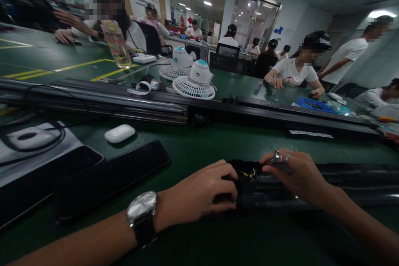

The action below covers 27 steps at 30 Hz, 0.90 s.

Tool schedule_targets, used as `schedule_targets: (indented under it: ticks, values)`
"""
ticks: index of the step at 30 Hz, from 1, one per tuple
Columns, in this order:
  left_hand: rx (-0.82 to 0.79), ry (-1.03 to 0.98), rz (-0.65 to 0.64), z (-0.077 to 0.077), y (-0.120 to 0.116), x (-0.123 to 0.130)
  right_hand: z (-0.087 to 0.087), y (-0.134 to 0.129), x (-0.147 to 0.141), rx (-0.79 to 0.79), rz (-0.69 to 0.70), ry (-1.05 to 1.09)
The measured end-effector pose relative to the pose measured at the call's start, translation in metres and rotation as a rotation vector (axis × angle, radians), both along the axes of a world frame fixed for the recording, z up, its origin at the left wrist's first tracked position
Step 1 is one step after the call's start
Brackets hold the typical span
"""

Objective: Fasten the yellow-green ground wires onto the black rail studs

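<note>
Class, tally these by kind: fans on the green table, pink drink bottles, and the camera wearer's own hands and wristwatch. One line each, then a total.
Fans: 2 (front fan, rear fan)
Pink bottle: 1
Hands: 2 (left hand, right hand)
Wristwatch: 1
Total: 6

Across our green table run long dark rails. On our side lie a rounded white case, a flat black slab and a black bar with thin wires at one end — beyond the rails, we see white fans and a blue tray.
</note>
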<state>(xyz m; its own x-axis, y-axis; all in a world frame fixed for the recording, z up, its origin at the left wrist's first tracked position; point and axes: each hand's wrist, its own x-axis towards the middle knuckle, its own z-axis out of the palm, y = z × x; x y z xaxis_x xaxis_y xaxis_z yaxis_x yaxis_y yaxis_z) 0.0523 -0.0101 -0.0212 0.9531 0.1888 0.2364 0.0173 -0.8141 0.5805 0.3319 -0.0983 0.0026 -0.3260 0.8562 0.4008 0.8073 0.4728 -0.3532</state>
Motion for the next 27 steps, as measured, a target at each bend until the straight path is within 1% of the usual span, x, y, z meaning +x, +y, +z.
schedule_targets:
  ticks: [4,11,17,23,27]
  values:
    - [-0.01,0.014,0.002,0.0011,0.0002,-0.0001,0.0016,-0.0005,-0.0025,0.008,-0.024,-0.02]
    - [-0.019,0.013,0.006,0.0,0.0006,0.0004,0.001,-0.0017,-0.0029,-0.004,0.001,-0.013]
    - [-0.018,0.016,0.007,0.0015,0.0003,0.0004,0.0011,-0.002,-0.0036,-0.01,-0.013,-0.013]
    - [-0.029,-0.003,0.017,-0.0006,-0.0007,0.0003,0.0035,-0.0016,-0.0043,0.001,0.007,-0.009]
    - [-0.018,-0.008,0.018,-0.0014,-0.0008,-0.0001,0.0002,-0.0013,-0.0036,0.0,0.027,-0.01]
